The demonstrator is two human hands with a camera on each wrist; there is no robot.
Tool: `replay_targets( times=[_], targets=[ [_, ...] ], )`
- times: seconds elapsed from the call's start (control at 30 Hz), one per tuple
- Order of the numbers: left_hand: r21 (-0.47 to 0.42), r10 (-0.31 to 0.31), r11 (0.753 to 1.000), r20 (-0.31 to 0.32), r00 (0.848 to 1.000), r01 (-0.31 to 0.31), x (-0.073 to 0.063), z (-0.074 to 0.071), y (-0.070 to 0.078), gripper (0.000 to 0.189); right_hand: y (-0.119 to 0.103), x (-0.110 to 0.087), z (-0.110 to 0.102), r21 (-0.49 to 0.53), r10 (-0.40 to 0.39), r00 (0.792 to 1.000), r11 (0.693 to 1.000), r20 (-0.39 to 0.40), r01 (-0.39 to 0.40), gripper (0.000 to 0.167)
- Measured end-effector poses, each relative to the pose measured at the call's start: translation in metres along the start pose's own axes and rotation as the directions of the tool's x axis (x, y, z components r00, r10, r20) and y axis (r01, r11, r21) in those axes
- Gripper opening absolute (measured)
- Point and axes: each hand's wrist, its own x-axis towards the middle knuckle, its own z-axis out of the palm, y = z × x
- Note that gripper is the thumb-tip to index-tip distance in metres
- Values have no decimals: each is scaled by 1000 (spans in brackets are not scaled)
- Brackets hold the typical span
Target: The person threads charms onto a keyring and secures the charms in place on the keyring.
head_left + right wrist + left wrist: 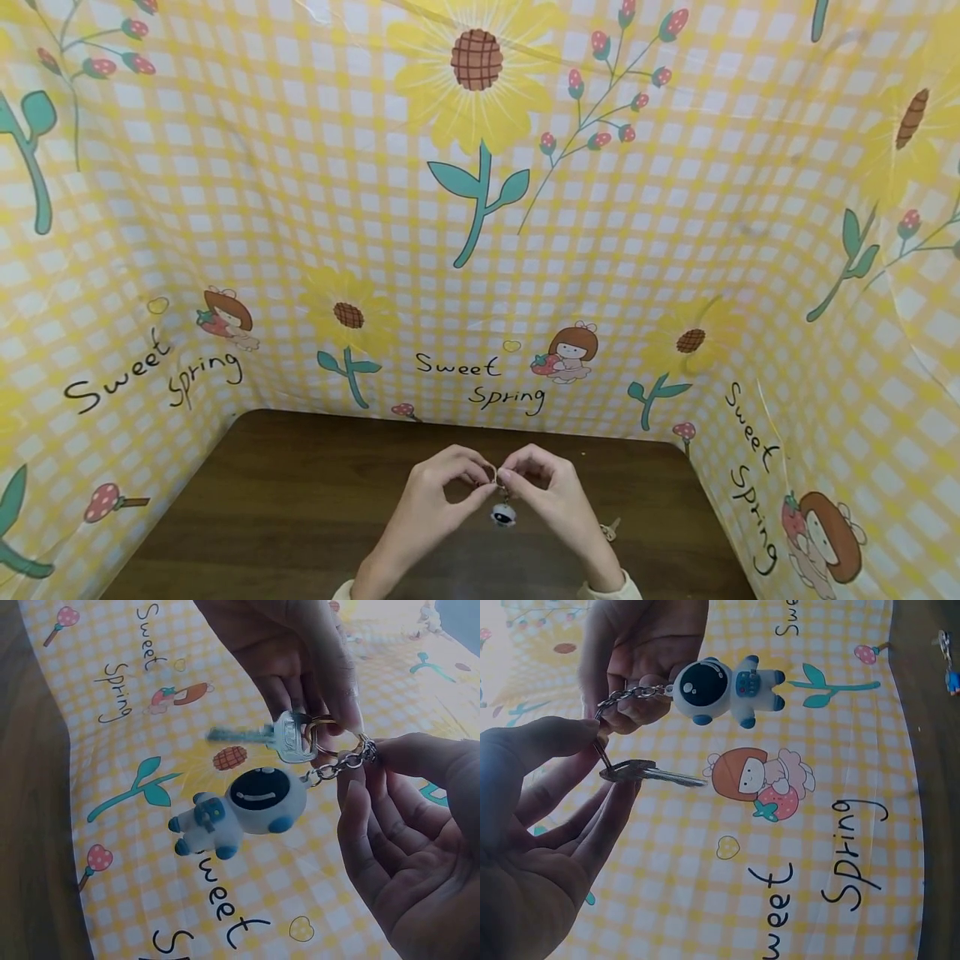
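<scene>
Left hand (pixel 435 500) pinches a key ring (pixel 322 719), right hand (pixel 553 497) its chain (pixel 634 694), fingers curled; a key (pixel 290 740) and astronaut charm (pixel 726 686) hang lengthwise down above brown table (pixel 300 475), checked cloth (pixel 480 321) on far side.

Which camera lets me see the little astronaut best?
The left wrist view: the astronaut is large and sharp, its dark visor and chest panel clear. The right wrist view also shows it whole and large, but its chest panel is blurrier. In the head view it's tiny; only its white shape and visor stand out.

"Sweet Spring" (pixel 457 365) in black script, three times on checked cloth (pixel 480 300), key (pixel 292 739) possibly stamped, unreadable
</scene>
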Motion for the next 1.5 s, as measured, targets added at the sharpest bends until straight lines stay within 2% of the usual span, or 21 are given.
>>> replay_targets(
  times=[0.1, 0.4, 0.57, 0.8, 1.07, 1.3, 1.5],
  targets=[
    [31, 18, 999, 5, 1000, -18, 0, 0, -1, 17, 0, 0, 0, -12, 12, 1000, 1000, -7, -12, 9],
    [63, 12, 998, 14, 1000, -13, -2, 0, -2, 15, -2, 0, 1, -60, 28, 998, 998, -59, -32, 9],
    [65, 7, 998, 20, 1000, -9, -2, 0, -2, 14, -1, -1, 3, -41, 21, 999, 999, -43, -23, 9],
    [59, 13, 998, 54, 998, -16, -3, 0, -2, 12, 1, -2, 6, -71, 2, 1000, 997, -10, -3, 7],
    [74, 47, 996, 55, 997, -51, -3, 0, -4, 14, 1, -2, 7, -98, 27, 998, 995, -55, -32, 8],
    [95, 46, 994, 55, 997, -51, -4, -1, -4, 14, 3, -2, 8, -98, 34, 998, 994, -45, -38, 8],
    [145, 51, 988, 56, 997, -59, -4, -2, -2, 15, 2, 0, 9, -146, 34, 998, 988, -53, -41, 10]
  ],
)
